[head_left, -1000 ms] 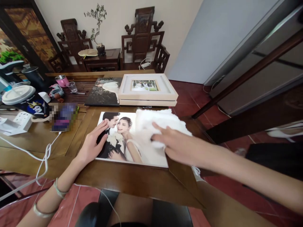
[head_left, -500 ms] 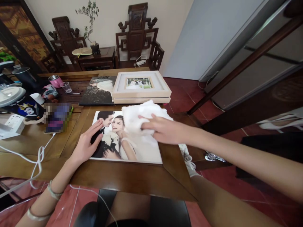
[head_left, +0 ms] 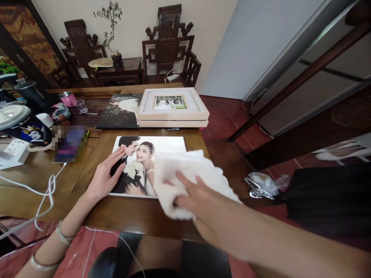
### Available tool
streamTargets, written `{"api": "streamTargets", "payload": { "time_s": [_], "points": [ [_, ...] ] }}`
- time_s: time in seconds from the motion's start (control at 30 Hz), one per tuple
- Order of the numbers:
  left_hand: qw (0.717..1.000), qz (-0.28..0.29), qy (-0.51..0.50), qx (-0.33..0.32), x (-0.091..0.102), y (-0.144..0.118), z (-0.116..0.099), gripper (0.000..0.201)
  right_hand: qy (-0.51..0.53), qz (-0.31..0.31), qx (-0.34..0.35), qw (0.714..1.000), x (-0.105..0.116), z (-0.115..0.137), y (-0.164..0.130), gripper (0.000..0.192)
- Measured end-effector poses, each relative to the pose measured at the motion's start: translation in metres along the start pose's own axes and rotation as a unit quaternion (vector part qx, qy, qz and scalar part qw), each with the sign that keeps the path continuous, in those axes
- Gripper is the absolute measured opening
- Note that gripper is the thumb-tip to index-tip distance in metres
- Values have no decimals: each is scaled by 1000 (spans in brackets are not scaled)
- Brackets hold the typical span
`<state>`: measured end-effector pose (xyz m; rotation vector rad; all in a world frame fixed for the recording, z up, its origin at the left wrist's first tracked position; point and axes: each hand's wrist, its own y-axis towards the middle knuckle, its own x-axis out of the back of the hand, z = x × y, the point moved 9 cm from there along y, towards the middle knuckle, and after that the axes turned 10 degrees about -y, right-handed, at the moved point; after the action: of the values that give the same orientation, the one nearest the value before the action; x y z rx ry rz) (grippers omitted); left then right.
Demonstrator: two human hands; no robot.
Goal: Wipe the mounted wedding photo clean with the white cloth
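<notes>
White fluffy cloth had moved nearer, partly over the glossy rectangular photo panel on the brown wooden tabletop. The right hand pressed it, grip unclear; the open left hand touched the panel.

Right hand and white cloth nearer, photo bared far right, covered near right

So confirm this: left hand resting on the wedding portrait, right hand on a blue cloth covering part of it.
Blue is wrong: the head view shows the right hand on a white cloth covering part of the wedding portrait. The left hand does rest there.
</notes>
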<state>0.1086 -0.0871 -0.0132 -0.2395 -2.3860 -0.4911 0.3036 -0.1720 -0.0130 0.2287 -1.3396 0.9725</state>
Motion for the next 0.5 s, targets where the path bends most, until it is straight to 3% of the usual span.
{"api": "streamTargets", "payload": {
  "time_s": [0.07, 0.13, 0.23, 0.37, 0.5],
  "points": [
    [1000, 1, 2, 4, -1, 0, 0, 44, -3, 96, 22, 995, -22, 19, -5, 60],
    [1000, 2, 4, 7, -1, 0, 0, 44, 4, 139, 33, 990, -28, 29, -7, 67],
    [1000, 4, 1, 2, -1, 0, -1, 45, 7, 71, 6, 997, -7, 19, -3, 60],
    [1000, 5, 2, -5, -1, 1, -2, 44, 5, -39, -25, 999, 33, -21, 12, 59],
    [1000, 4, 0, -8, -1, 1, -3, 45, -24, -96, -45, 994, 56, -64, 44, 57]
  ]
}}
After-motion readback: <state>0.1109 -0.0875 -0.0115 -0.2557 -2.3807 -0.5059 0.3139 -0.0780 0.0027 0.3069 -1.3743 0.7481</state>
